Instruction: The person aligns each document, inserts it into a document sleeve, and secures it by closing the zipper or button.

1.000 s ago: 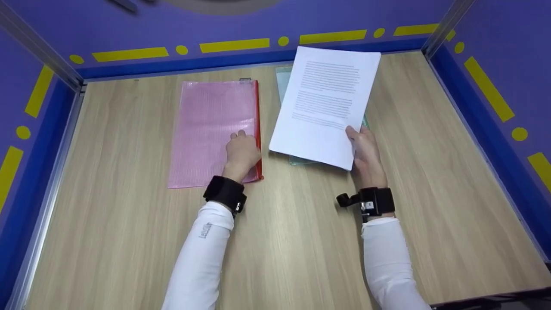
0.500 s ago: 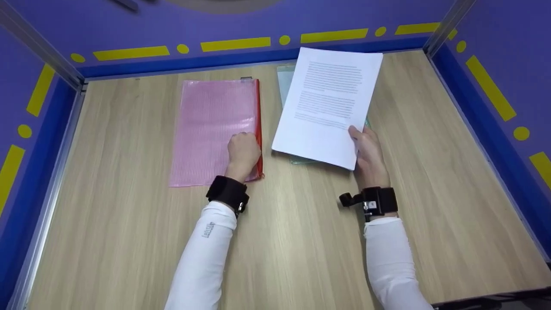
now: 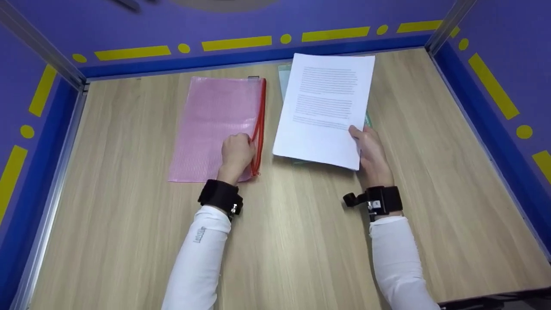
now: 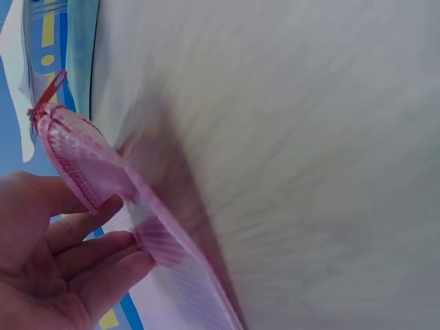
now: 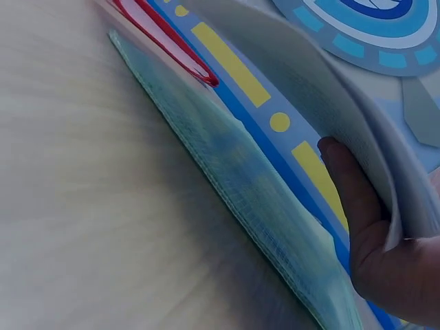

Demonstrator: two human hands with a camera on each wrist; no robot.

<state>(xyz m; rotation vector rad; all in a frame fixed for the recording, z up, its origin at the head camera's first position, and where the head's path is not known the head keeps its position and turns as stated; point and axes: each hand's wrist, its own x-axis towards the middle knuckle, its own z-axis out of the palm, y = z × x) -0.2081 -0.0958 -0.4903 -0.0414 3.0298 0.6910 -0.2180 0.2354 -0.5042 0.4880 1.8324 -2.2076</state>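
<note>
My left hand (image 3: 236, 153) pinches the upper layer of a pink mesh zip pouch (image 3: 219, 105) near its right edge. The red zipper (image 3: 263, 107) there is parted, its two sides spread into a narrow gap. In the left wrist view the fingertips (image 4: 113, 206) lift the pink edge, with a red pull tab (image 4: 58, 86) at its corner. My right hand (image 3: 373, 150) grips several printed sheets of paper (image 3: 323, 103) by the lower right edge, thumb on top. The right wrist view has these sheets (image 5: 330, 89) curving, held above the table.
A green zip pouch (image 5: 240, 179) lies on the wooden table (image 3: 292, 224), mostly hidden under the sheets in the head view. Blue-purple panels (image 3: 232, 26) with yellow marks stand along the back and both sides.
My left hand has drawn the pouch's upper edge leftward, spreading the zipper apart, and the pouch has shifted slightly. The right hand's sheets have dipped a little toward me.
</note>
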